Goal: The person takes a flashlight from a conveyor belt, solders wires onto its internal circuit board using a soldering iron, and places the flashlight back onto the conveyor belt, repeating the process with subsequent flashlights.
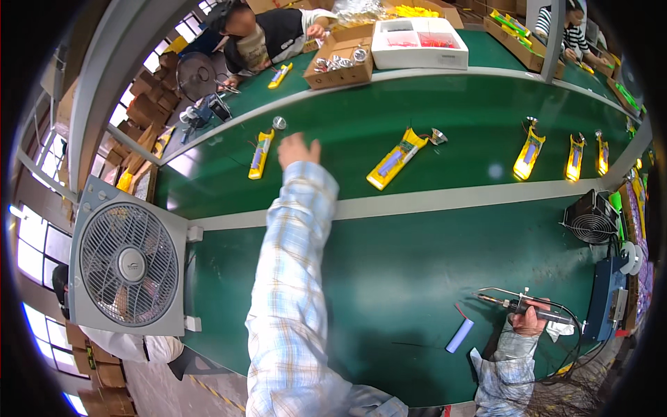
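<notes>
My left hand (299,150) reaches out over the green conveyor belt (333,139), fingers apart and holding nothing that I can see. Just left of it lies a yellow lamp housing (258,167) with a purple battery cell and a small silver reflector (279,123). A second yellow housing (381,177), fitted the same way, lies to the right. Low at the right, my right hand (528,320) is closed round a soldering iron (515,306) with a thin solder-feed tube, its tip pointing left. Beside it on the green bench (396,278) rests a loose purple battery cell (459,336) with a red wire.
A grey box fan (132,264) stands at the left. Several more yellow housings (528,156) lie on the belt at right. A small black fan (590,217) and blue soldering station (606,299) stand at the right edge. Across the belt, co-workers sit by a reflector carton (340,76) and white foam box (420,59).
</notes>
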`<control>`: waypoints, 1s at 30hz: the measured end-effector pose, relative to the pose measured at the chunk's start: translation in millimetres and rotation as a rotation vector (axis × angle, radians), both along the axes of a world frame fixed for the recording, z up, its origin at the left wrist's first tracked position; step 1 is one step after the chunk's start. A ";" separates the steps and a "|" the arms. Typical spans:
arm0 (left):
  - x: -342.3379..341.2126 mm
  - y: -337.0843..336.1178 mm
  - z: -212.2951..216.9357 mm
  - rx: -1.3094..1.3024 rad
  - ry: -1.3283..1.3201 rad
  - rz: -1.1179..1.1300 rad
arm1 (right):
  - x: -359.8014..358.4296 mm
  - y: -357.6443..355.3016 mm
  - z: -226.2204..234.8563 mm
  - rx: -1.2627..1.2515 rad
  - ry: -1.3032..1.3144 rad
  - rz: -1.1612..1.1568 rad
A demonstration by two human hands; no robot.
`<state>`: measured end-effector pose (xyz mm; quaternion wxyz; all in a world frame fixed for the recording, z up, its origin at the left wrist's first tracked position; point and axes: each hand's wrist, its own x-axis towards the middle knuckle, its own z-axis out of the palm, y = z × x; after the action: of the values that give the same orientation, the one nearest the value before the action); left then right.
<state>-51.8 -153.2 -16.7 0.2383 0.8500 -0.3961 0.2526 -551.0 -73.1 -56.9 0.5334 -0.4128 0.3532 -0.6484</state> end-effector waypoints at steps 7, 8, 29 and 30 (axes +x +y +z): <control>111.0 68.7 -18.1 0.171 0.263 0.357 | 15.9 0.8 0.2 0.069 0.048 -0.077; 138.2 72.8 -33.8 0.149 0.168 0.497 | 16.1 0.5 -0.9 0.066 0.053 -0.068; 149.7 72.6 -61.6 0.265 0.102 0.458 | 6.5 9.9 21.3 0.157 0.135 0.054; 159.6 73.8 -65.6 0.274 0.105 0.451 | 6.5 10.3 22.9 0.165 0.143 0.060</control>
<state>107.7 -79.4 -82.3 0.0787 0.9530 -0.2143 0.1990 -544.5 -62.8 -34.0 0.5583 -0.4231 0.4298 -0.5697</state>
